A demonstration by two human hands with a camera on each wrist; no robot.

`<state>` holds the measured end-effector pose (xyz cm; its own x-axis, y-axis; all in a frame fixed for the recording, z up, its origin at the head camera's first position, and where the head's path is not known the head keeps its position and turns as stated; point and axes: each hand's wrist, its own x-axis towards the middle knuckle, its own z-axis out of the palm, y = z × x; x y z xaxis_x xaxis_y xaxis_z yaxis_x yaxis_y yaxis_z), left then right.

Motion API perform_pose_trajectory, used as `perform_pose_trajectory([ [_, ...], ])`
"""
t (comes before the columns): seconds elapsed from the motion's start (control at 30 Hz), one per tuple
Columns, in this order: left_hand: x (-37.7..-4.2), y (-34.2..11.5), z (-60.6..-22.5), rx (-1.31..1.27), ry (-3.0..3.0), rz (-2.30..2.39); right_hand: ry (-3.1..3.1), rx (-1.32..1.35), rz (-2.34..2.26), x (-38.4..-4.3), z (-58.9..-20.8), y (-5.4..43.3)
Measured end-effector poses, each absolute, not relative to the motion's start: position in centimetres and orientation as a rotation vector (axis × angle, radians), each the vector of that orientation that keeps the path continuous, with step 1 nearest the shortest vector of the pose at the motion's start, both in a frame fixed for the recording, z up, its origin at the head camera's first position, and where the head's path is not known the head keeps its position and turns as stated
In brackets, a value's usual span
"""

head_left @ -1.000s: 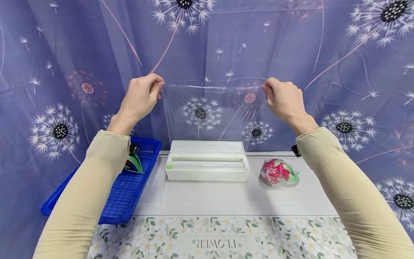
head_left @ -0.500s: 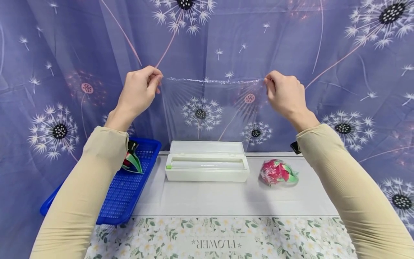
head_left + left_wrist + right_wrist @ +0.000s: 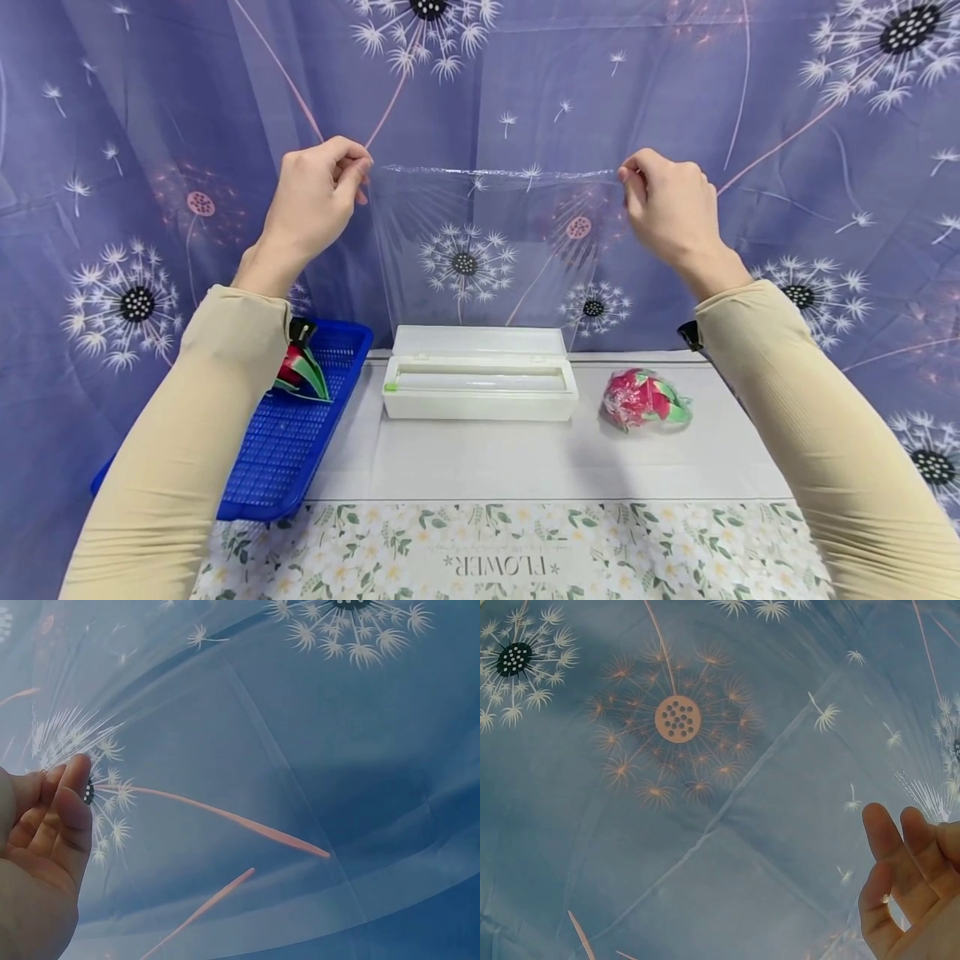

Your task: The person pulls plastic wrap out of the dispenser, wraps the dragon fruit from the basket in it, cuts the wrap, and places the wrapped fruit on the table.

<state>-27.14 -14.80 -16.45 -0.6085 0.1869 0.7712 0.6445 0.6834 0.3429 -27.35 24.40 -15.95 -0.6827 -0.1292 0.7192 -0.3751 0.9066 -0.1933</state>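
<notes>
A clear sheet of plastic wrap (image 3: 495, 242) stretches upright between my two raised hands, its lower part running down to a white wrap dispenser box (image 3: 480, 405) with its lid tipped back. My left hand (image 3: 315, 196) pinches the top left corner between thumb and fingers. At the top right corner, my right hand (image 3: 671, 204) pinches the wrap the same way. Pleats fan out from the left fingers (image 3: 73, 780) in the left wrist view. In the right wrist view, gathered wrap shows beside the right hand (image 3: 911, 877). The wrap roll (image 3: 480, 382) lies inside the box.
Right of the box lies a red and green dragon fruit (image 3: 641, 398) covered in clear film. At left a blue basket (image 3: 281, 467) holds another red and green item (image 3: 306, 373), partly hidden by the left sleeve. A dandelion-print curtain (image 3: 540, 67) hangs close behind the white table surface (image 3: 480, 467).
Both hands have risen and spread slightly apart, drawing the plastic wrap higher above the box. The box, dragon fruit and basket have stayed in place.
</notes>
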Motion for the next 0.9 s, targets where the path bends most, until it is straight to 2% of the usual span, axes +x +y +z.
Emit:
perform_pose_trajectory([
  [0.63, -26.1, -14.6, -15.0, -0.630, -2.140, -0.798, -2.280, 0.385, 0.440, -26.5, -14.5, 24.9],
  [0.9, -23.3, -15.4, -15.6, -0.674, -2.115, -0.768, -2.164, 0.561, 0.379, -23.5, -15.2, 25.2],
])
